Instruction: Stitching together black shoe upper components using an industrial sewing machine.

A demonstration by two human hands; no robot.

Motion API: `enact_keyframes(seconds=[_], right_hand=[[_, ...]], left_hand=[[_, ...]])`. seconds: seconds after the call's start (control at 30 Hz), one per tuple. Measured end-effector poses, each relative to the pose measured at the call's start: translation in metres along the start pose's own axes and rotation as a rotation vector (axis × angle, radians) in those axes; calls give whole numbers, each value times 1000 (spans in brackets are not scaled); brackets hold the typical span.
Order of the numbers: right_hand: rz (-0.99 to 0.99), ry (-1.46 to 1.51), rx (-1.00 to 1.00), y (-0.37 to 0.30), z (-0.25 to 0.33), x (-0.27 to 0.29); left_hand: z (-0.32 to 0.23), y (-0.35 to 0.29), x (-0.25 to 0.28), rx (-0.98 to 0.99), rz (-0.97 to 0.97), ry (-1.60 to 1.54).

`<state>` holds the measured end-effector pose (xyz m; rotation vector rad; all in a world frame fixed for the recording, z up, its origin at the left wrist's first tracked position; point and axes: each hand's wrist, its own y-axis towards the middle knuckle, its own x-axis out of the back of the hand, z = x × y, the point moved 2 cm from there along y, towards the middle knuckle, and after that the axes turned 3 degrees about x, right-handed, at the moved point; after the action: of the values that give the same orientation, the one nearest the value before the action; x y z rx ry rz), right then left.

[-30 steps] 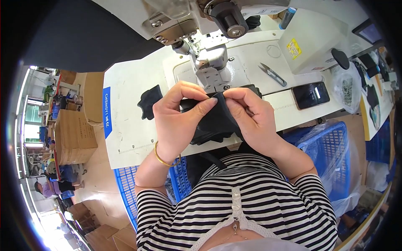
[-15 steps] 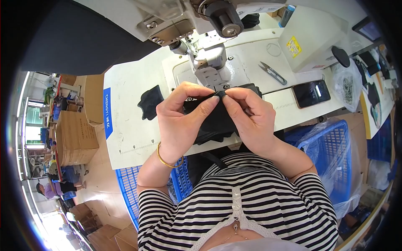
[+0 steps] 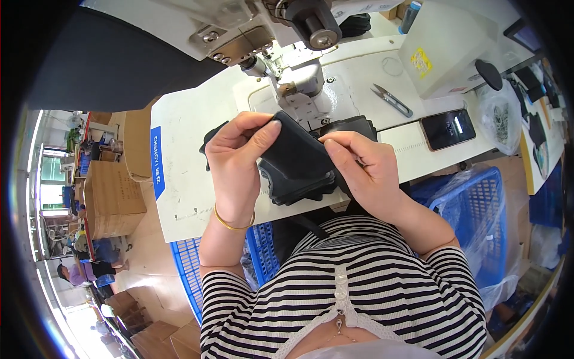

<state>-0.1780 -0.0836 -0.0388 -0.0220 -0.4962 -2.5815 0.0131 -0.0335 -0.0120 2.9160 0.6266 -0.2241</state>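
Between my hands a black fabric piece [image 3: 294, 143] is stretched out in front of the sewing machine [image 3: 302, 84]. My left hand [image 3: 236, 158] pinches its upper left corner between thumb and fingers. At its right edge, my right hand [image 3: 371, 170] is closed in a pinch, thumb against forefinger. Below the held piece lies a stack of black fabric pieces [image 3: 299, 190] at the table's near edge. More black fabric [image 3: 353, 124] shows behind my right hand. Another black piece [image 3: 210, 134] lies on the table, partly covered by my left hand.
Thread snips [image 3: 391, 100] and a phone [image 3: 448, 129] lie on the white table [image 3: 191, 185] to the right. Beyond them hangs a clear plastic bag [image 3: 499, 122]. Blue baskets [image 3: 478, 209] stand below the table. Cardboard boxes [image 3: 113, 197] and another person [image 3: 84, 272] are far left.
My hands were together at the fabric's top edge; now they are apart. The left hand has moved left and the black piece is spread between them.
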Motion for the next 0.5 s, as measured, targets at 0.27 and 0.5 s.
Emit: enact_keyframes(seconds=[0.27, 0.5], right_hand=[[22, -50, 110, 3, -2, 1], [25, -74, 39, 7, -5, -4]], left_hand=[[5, 5, 2, 29, -24, -64], [2, 14, 3, 19, 29, 0]])
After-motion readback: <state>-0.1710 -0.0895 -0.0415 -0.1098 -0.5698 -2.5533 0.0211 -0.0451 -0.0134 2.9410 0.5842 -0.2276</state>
